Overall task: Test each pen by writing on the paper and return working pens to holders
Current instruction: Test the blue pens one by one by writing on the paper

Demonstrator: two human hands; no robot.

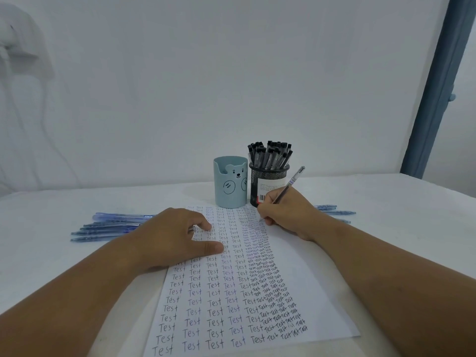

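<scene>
A clear-barrelled ballpoint pen with a silver cap end meets the white sheet of paper crowded with columns of the handwritten word "Test" near the sheet's far right corner, where a little blank margin seems to be left. From my remote seat, I see my right hand pinching the pen low on its barrel in a writing grip, heel of the hand resting on the sheet for control. My left hand lies flat on the paper's far left part, fingers relaxed and spread, evidently to keep the sheet from sliding under the stroke.

Just beyond the paper's far edge stand the two holders, within easy reach for returns: a black wire-mesh cup packed with black-capped pens, touching or nearly touching a pale blue plastic cup with a bear face, in which no pens show. Blue translucent pens lie in a loose row on the white table off the paper's left edge; a few more show behind my right wrist, presumably awaiting testing.
</scene>
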